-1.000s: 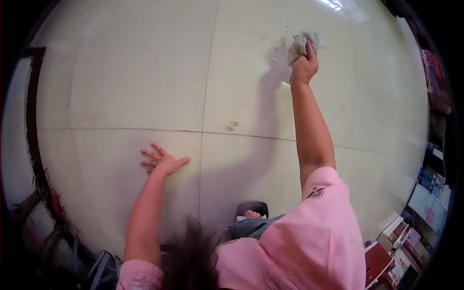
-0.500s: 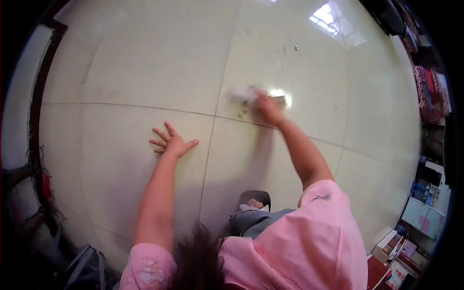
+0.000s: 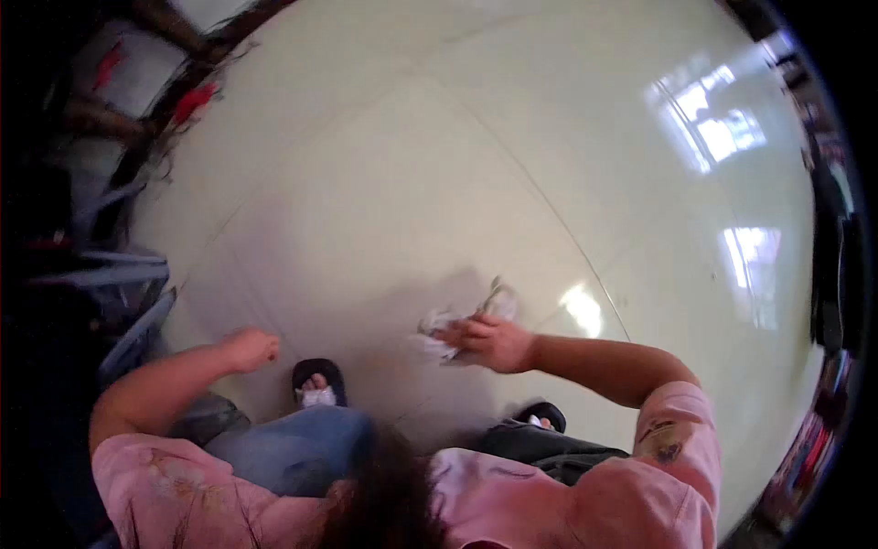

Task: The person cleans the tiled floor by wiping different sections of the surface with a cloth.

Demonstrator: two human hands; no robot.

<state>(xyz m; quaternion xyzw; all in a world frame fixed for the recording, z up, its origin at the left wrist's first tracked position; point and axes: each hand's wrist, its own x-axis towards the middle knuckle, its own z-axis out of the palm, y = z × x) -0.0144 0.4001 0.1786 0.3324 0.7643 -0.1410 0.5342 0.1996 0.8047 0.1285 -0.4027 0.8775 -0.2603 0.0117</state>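
Observation:
A crumpled white-and-grey cloth [image 3: 498, 300] is under and around the fingers of my right hand [image 3: 494, 344], low in the middle of the head view. That hand grips the cloth from above, and its fingertips are partly lost in the folds. The cloth appears to be against the pale tiled floor [image 3: 393, 183]. Off to the left, my left hand [image 3: 251, 349] is curled into a loose fist near my left knee, with nothing visible in it. Slight blur softens both hands.
My sandalled left foot [image 3: 319, 384] and right foot [image 3: 546, 417] stand on the floor near the hands. Grey metal legs [image 3: 119, 272] and a red scrap [image 3: 193, 102] are along the left edge. Dark shelving with items lines the right.
My left hand has lifted off the floor and curled up. My right hand has drawn the cloth closer to my body. The view has turned, and both feet now show.

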